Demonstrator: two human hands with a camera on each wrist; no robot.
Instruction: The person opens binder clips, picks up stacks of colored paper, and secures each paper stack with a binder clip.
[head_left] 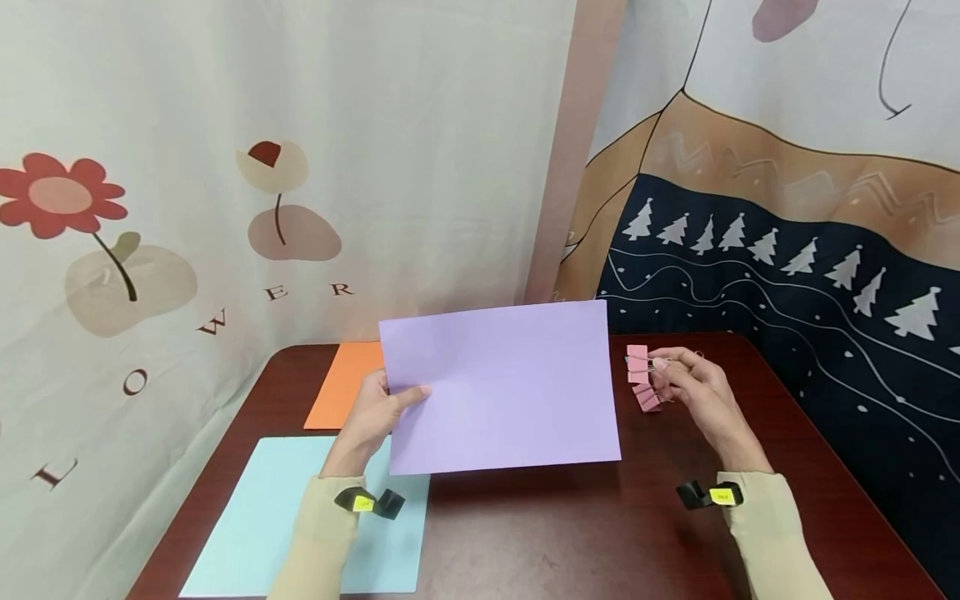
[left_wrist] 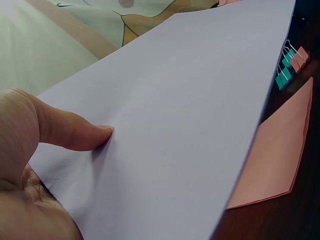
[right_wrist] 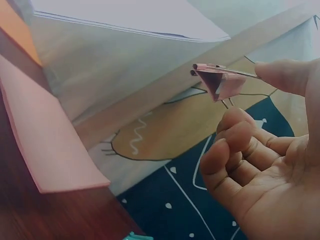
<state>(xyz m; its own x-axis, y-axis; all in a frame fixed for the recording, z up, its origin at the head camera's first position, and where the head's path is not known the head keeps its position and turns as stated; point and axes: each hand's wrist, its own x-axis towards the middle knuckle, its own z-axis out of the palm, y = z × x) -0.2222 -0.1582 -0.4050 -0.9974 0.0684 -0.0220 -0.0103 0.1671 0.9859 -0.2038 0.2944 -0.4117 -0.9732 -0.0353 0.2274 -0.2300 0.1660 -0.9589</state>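
A small stack of purple paper is held up off the table, its left edge pinched by my left hand. The thumb presses on the front face and bends the paper slightly, as the left wrist view shows. To the right of the paper, apart from it, my right hand pinches a pink binder clip by its wire handles. Its mouth points toward the purple sheets. Another pink binder clip lies on the table below that hand, beside teal binder clips.
Light blue paper lies at the table's front left, with orange paper behind it. Pink paper rests on the dark wooden table, hidden in the head view. A patterned curtain hangs behind the table.
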